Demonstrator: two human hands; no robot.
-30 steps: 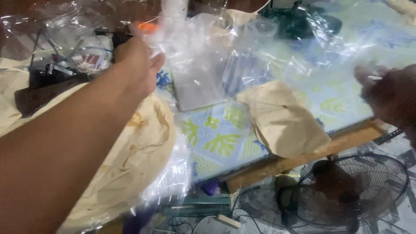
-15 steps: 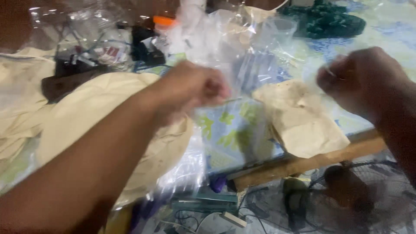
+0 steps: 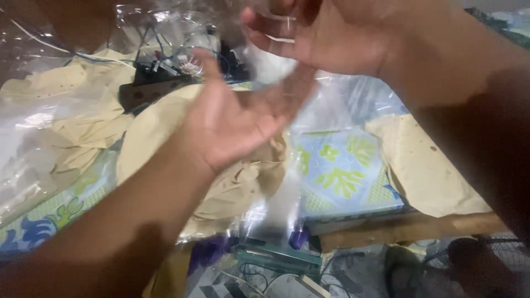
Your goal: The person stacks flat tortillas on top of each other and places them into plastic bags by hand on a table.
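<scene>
My left hand [image 3: 232, 118] is in the middle of the view, palm up with its fingers spread against a clear plastic bag [image 3: 279, 196]. The bag hangs down from both hands over the table's edge. Above it, my right hand [image 3: 331, 38] pinches the bag's upper edge, fingers curled. Under my left hand lies a stack of pale round flatbreads [image 3: 146, 138] inside clear plastic. Another flatbread [image 3: 428, 165] lies to the right on the patterned tablecloth [image 3: 342, 165].
Crumpled clear plastic [image 3: 33, 160] covers more flatbreads at the left. A dark flat device with wires [image 3: 149, 91] sits at the back. The wooden table edge [image 3: 397, 232] runs along the front, and below it stands a fan [image 3: 469, 265].
Both hands have come together and risen close to the camera. My left hand has gone from a closed fist to an open palm, and the right hand has moved in from the right above it.
</scene>
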